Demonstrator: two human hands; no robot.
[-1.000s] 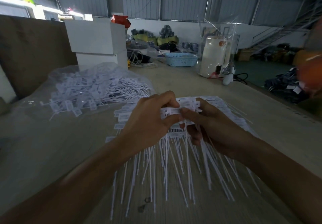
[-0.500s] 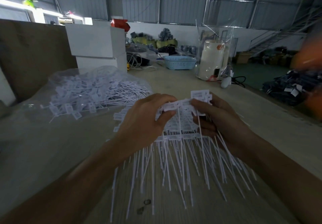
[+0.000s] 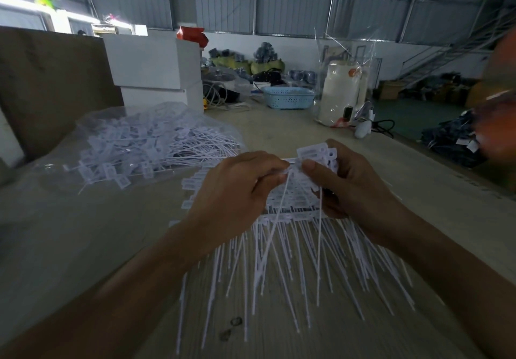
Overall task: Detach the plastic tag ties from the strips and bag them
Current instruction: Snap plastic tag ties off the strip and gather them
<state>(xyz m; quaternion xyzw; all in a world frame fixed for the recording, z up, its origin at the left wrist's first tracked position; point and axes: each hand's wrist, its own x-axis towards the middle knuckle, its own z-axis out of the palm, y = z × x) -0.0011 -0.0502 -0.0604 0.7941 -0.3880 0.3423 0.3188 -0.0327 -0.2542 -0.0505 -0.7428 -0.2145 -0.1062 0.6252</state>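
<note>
Both hands are up over the pile here. The left hand (image 3: 237,188) has its fingers curled in, thumb and forefinger pinching the end of a strip of tag ties (image 3: 293,170). The right hand (image 3: 354,185) is just beside it, thumb pressed down on a small bunch of tie heads (image 3: 318,153) that its curled fingers hold from behind. A couple of thin tails hang down from between the two hands.

Under the hands, a big heap of strips (image 3: 293,247) lies on the table (image 3: 293,127), tails fanned out toward the person. Off to the left sits the clear plastic bag (image 3: 111,132), lying flat with loose ties (image 3: 156,149) piled inside it.

Farther back there's a stack of white boxes (image 3: 156,71), a blue basket (image 3: 287,97) and a white jug (image 3: 339,92) wrapped in clear plastic.
</note>
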